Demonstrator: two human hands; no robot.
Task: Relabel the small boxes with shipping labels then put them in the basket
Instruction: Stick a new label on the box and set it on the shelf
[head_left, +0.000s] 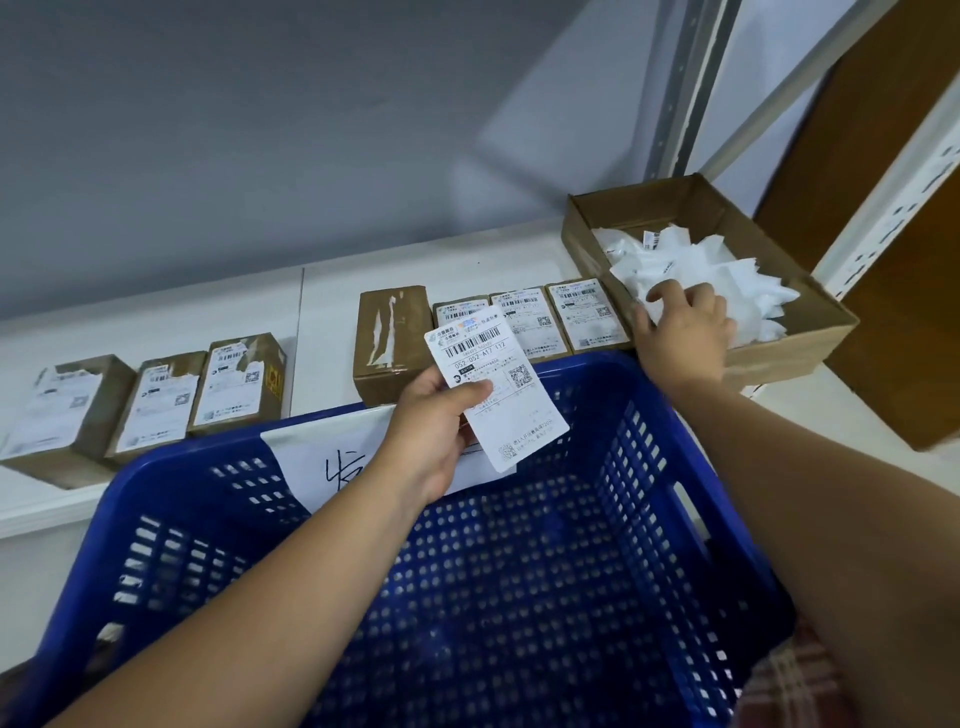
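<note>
- White paper in the grip: left hand pinching the shipping label by its left edge, thumb on the printed face, fingers behind.
- Held flat, print up, above the far rim of the basket, probably to keep a sticky back off everything until laid on a box.
- Right hand past the basket's far right corner, inside the cardboard tray of white scraps, fingers curled onto them; cannot tell whether gripping a scrap or merely resting there.
- Likely target: bare brown box, just beyond the basket's far rim, old label mostly torn away.
- Beside it, toward the tray, three neatly labelled boxes.
- Beyond the basket's far left corner, three torn-label boxes, all on the worktop.
- Left forearm stretched across the basket, wrist straight.
- Right arm extended along its right wall.
</note>
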